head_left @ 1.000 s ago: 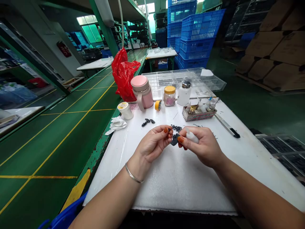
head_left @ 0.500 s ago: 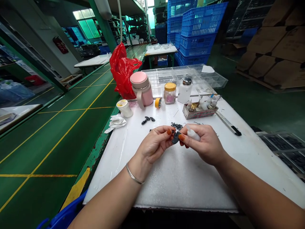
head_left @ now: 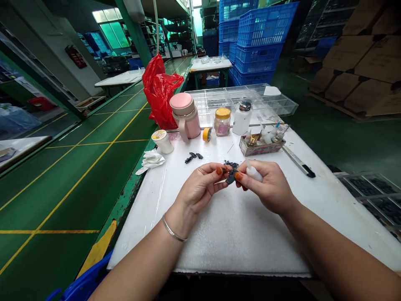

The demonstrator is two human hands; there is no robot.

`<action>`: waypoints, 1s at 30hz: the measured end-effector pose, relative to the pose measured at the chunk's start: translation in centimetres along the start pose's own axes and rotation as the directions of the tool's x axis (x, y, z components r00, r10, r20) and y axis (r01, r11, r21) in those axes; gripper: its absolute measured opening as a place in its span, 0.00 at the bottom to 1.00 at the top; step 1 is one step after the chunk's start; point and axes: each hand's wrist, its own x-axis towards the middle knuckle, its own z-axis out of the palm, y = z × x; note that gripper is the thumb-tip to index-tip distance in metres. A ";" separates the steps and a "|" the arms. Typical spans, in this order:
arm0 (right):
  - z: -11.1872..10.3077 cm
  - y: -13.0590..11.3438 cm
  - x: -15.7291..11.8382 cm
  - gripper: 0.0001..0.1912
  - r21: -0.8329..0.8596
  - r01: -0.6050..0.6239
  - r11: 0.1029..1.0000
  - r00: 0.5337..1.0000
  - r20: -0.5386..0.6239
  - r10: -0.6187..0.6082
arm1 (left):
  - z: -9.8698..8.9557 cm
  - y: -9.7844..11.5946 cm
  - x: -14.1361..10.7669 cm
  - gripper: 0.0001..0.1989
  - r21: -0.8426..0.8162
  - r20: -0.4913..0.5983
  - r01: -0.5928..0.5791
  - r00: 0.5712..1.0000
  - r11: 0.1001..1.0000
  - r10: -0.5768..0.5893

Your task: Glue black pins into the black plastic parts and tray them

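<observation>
Fingers of the left hand were pinched nearly together on a dark bit, too small to make out. Right beside it, over the middle of the counter, was the dark part, tilted and gripped by its edge between the thumb and fingers of the right hand, which were closed at the tips. That hand also had a dropper tucked in its grasp, nozzle upward. The rest of the left fingers curled loosely below, near the part.

Just beyond the hands lay a pile of small black rings. Left of it, a few black pieces sat close together, and farther left were a crumpled white glove and a tub. Behind stood a pink mug, a roll of yellow tape on its edge, a jar and a white bottle. To the right a box held small bottles, with a cutter lying beside it.

A red bag rose behind the mug, and a clear tray spread across the back. Past that were stacked blue crates, with cartons to their right.
</observation>
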 end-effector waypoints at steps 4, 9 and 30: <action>0.2 0.2 0.2 0.10 -0.152 0.071 0.986 0.991 -0.104 -0.087 | 0.1 0.3 -0.2 0.12 0.102 -0.028 0.006 1.000 0.995 -0.004; 0.3 0.3 0.2 0.06 -0.337 0.162 0.928 0.971 -0.114 -0.211 | 0.5 0.4 -0.3 0.10 0.331 -0.085 -0.078 0.990 0.941 0.112; -2.1 -0.2 0.1 0.13 -0.256 0.102 0.961 0.861 -0.461 -0.214 | 0.0 1.5 -0.4 0.05 0.881 0.255 -0.437 0.760 0.181 0.598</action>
